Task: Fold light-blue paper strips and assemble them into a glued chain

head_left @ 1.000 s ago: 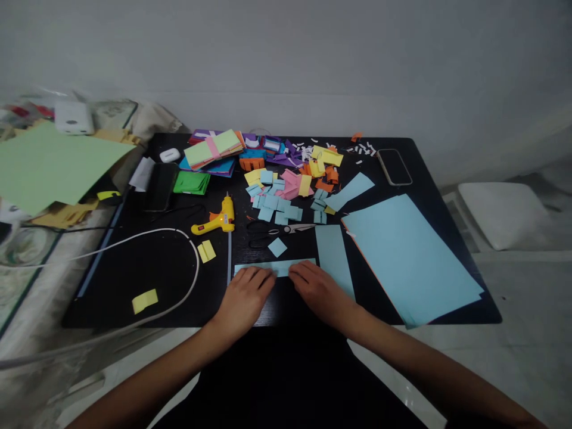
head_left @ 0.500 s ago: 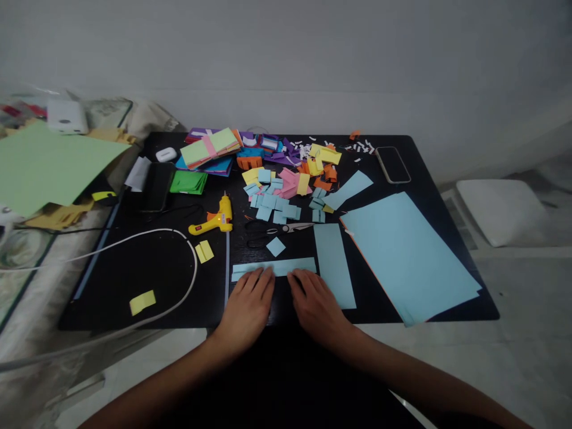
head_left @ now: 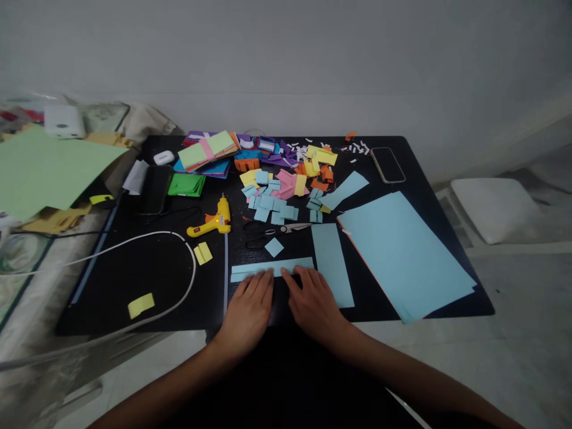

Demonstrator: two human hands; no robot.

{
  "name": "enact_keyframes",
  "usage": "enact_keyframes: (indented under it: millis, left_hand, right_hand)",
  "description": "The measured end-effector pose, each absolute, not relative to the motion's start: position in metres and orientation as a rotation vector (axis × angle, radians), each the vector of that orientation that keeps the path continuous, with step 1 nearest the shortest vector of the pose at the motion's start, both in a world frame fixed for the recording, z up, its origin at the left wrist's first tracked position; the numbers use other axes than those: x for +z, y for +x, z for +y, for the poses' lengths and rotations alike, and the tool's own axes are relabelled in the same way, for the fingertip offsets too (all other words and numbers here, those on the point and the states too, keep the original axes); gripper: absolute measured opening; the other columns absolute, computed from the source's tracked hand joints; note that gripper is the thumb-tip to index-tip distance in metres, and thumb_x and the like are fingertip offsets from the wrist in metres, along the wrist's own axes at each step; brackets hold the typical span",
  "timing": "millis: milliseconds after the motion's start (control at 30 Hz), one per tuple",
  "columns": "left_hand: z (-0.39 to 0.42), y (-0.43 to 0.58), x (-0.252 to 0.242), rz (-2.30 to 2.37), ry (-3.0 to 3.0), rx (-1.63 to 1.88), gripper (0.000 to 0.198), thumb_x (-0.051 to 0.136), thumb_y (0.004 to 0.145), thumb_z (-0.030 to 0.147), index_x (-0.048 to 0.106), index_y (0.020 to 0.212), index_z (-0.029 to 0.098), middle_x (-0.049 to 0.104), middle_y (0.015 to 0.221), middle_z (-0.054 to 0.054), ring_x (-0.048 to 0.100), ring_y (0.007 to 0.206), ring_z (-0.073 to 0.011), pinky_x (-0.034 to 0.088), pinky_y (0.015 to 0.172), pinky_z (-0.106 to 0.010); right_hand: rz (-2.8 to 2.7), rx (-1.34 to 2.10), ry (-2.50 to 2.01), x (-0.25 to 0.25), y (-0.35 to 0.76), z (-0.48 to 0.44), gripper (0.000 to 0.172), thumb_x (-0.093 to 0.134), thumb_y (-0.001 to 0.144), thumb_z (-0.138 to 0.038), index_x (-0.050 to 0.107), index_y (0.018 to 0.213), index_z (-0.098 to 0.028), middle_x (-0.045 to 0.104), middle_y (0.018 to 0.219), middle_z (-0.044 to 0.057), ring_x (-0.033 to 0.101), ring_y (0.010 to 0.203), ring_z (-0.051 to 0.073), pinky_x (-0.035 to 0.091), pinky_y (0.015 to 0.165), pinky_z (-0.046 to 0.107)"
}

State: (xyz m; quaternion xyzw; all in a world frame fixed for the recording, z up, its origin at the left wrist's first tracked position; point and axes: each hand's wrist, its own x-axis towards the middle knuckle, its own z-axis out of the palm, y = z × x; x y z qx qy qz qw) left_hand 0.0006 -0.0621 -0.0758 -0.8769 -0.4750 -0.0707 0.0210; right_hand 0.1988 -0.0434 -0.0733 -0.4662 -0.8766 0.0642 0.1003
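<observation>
A folded strip of light-blue paper [head_left: 257,269] lies across the black table in front of me. My left hand [head_left: 250,301] is palm-down with its fingertips resting on the strip's lower edge. My right hand [head_left: 313,301] lies near the strip's right end, index finger stretched onto the paper and the other fingers spread. A wider blue paper piece [head_left: 334,262] sits beside the right hand. Just beyond the strip are a small blue paper square [head_left: 274,246] and scissors [head_left: 290,228] with dark handles.
A yellow glue gun [head_left: 218,219] and a white cable [head_left: 194,268] lie to the left. Behind are several small folded blue papers [head_left: 268,202] and a stack of coloured paper [head_left: 208,152]. Large blue sheets [head_left: 406,256] and a phone [head_left: 388,165] are at right.
My right hand's index finger has slid left along the strip, closer to my left hand. The left hand stays nearly in place. The whole view has shifted slightly.
</observation>
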Motion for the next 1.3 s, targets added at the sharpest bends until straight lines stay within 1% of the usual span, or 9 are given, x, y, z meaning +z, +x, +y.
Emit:
enact_keyframes:
  millis: [200, 433, 500, 633, 700, 767, 967, 1133, 1300]
  left_hand:
    - [-0.063, 0.002, -0.075, -1.511, -2.723, -0.178, 0.05, 0.044, 0.09, -0.003, 0.068, 0.134, 0.0, 0.066, 0.145, -0.023, 0.067, 0.128, -0.0341, 0.053, 0.108, -0.049]
    - [-0.063, 0.004, -0.071, -1.514, -2.687, -0.099, 0.051, 0.041, 0.092, -0.002, 0.069, 0.134, 0.002, 0.066, 0.146, -0.021, 0.068, 0.128, -0.0322, 0.055, 0.106, -0.047]
    - [-0.064, 0.005, -0.07, -1.507, -2.679, -0.07, 0.052, 0.039, 0.093, -0.002, 0.069, 0.135, 0.002, 0.066, 0.147, -0.021, 0.067, 0.129, -0.0321, 0.056, 0.106, -0.048]
    - [-0.064, 0.006, -0.069, -1.48, -2.678, -0.067, 0.051, 0.039, 0.093, -0.001, 0.068, 0.135, 0.001, 0.066, 0.146, -0.021, 0.067, 0.13, -0.0324, 0.056, 0.106, -0.047]
    - [-0.064, 0.006, -0.069, -1.477, -2.675, -0.068, 0.051, 0.04, 0.092, -0.001, 0.068, 0.134, 0.001, 0.066, 0.146, -0.021, 0.067, 0.129, -0.0322, 0.056, 0.106, -0.046]
    - [-0.063, 0.006, -0.068, -1.471, -2.669, -0.072, 0.051, 0.04, 0.091, -0.002, 0.068, 0.134, 0.001, 0.067, 0.145, -0.021, 0.068, 0.128, -0.0319, 0.056, 0.105, -0.046]
    - [-0.063, 0.006, -0.07, -1.468, -2.685, -0.105, 0.05, 0.041, 0.092, 0.0, 0.069, 0.133, 0.001, 0.069, 0.141, -0.022, 0.068, 0.126, -0.0326, 0.055, 0.105, -0.047]
    - [-0.064, 0.003, -0.072, -1.514, -2.701, -0.084, 0.052, 0.043, 0.092, -0.001, 0.067, 0.137, 0.003, 0.066, 0.147, -0.021, 0.066, 0.129, -0.0325, 0.054, 0.107, -0.045]
    - [-0.064, 0.002, -0.073, -1.483, -2.701, -0.084, 0.051, 0.041, 0.092, -0.002, 0.066, 0.137, 0.001, 0.065, 0.147, -0.022, 0.066, 0.129, -0.0331, 0.054, 0.107, -0.047]
  right_hand:
    - [-2.479, 0.192, -1.49, -0.069, 0.214, -0.046, 0.04, 0.061, 0.102, -0.022, 0.065, 0.14, -0.013, 0.064, 0.12, 0.02, 0.062, 0.107, 0.033, 0.054, 0.094, 0.05]
    - [-2.386, 0.144, -1.631, -0.069, 0.23, -0.051, 0.038, 0.055, 0.105, -0.027, 0.067, 0.139, -0.013, 0.066, 0.112, 0.018, 0.063, 0.101, 0.032, 0.056, 0.086, 0.048]
    - [-2.39, 0.125, -1.627, -0.069, 0.23, -0.052, 0.038, 0.054, 0.105, -0.024, 0.067, 0.139, -0.012, 0.067, 0.118, 0.019, 0.062, 0.106, 0.034, 0.056, 0.088, 0.05]
    - [-2.431, 0.071, -1.556, -0.071, 0.223, -0.053, 0.039, 0.048, 0.105, -0.017, 0.065, 0.137, -0.003, 0.065, 0.137, 0.024, 0.058, 0.124, 0.038, 0.052, 0.101, 0.053]
    - [-2.441, 0.107, -1.508, -0.073, 0.218, -0.053, 0.04, 0.047, 0.104, -0.014, 0.063, 0.138, -0.001, 0.066, 0.137, 0.024, 0.059, 0.126, 0.036, 0.052, 0.103, 0.051]
    - [-2.449, 0.192, -1.448, -0.074, 0.212, -0.052, 0.041, 0.046, 0.104, -0.013, 0.061, 0.141, -0.003, 0.068, 0.137, 0.022, 0.06, 0.127, 0.034, 0.051, 0.105, 0.049]
    - [-2.459, 0.368, -1.312, -0.075, 0.2, -0.05, 0.045, 0.046, 0.105, -0.014, 0.056, 0.148, -0.007, 0.067, 0.145, 0.018, 0.059, 0.135, 0.029, 0.049, 0.114, 0.048]
    - [-2.405, 0.338, -1.43, -0.076, 0.216, -0.052, 0.045, 0.047, 0.107, -0.02, 0.054, 0.151, -0.011, 0.069, 0.142, 0.017, 0.064, 0.133, 0.029, 0.048, 0.114, 0.051]
    - [-2.383, 0.247, -1.472, -0.075, 0.23, -0.053, 0.042, 0.047, 0.107, -0.017, 0.057, 0.147, -0.01, 0.072, 0.14, 0.016, 0.067, 0.13, 0.028, 0.049, 0.114, 0.053]
